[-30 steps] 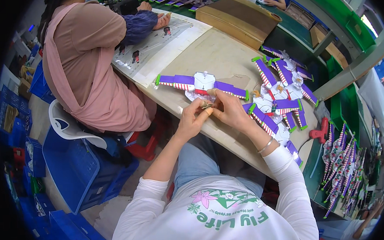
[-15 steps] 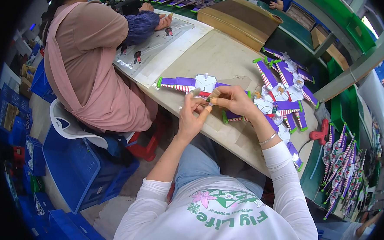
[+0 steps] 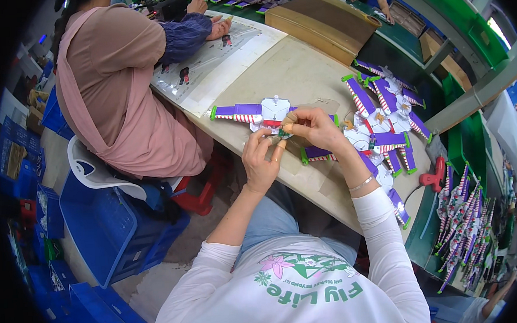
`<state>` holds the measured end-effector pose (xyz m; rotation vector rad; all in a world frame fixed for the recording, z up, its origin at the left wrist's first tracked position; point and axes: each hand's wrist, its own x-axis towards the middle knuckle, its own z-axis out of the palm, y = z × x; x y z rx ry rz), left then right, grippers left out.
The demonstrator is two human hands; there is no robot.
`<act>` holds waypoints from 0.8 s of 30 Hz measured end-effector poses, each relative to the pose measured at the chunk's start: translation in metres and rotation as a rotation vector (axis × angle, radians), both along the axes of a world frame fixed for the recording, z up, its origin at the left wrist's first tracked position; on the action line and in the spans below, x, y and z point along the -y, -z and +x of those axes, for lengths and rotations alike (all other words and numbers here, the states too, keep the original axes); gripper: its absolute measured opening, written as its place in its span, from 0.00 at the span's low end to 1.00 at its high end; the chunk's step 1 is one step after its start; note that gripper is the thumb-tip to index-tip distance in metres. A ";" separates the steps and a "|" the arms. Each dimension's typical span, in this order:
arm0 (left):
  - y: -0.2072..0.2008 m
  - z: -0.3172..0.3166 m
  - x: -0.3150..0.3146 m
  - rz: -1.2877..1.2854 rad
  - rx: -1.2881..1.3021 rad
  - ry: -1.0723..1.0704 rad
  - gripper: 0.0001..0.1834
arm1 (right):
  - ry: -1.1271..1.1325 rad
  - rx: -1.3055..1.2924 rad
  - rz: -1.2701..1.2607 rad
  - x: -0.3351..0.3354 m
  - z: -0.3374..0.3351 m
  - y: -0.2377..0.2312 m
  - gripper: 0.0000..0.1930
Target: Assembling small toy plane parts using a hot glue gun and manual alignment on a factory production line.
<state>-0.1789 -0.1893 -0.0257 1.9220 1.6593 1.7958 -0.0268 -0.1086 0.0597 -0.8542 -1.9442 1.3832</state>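
Note:
At the near edge of the table, both hands meet over a small dark-green part [image 3: 282, 133], too small to name for certain. My left hand [image 3: 261, 161] pinches it from the left with thumb and forefinger. From the right, my right hand [image 3: 316, 130] closes its thumb and fingertips on the same part. Just beyond them lies a winged toy piece [image 3: 275, 110], white in the middle with a red patch, its purple wings tipped in green. My right hand covers part of its right wing.
Several similar winged pieces [image 3: 386, 140] are piled to the right. A red glue gun [image 3: 433, 177] lies at the right edge, near more stacked wings [image 3: 463, 227]. A brown box [image 3: 321, 26] stands at the back. On the left sits a co-worker [image 3: 120, 87], above blue bins [image 3: 116, 233].
My hands have shifted slightly, and the left fingers have spread a little, so the green part shows more plainly. The co-worker leans slightly left.

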 end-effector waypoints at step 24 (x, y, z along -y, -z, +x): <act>-0.013 -0.002 -0.010 -0.020 -0.097 -0.176 0.09 | 0.348 0.184 0.565 0.006 -0.029 0.025 0.06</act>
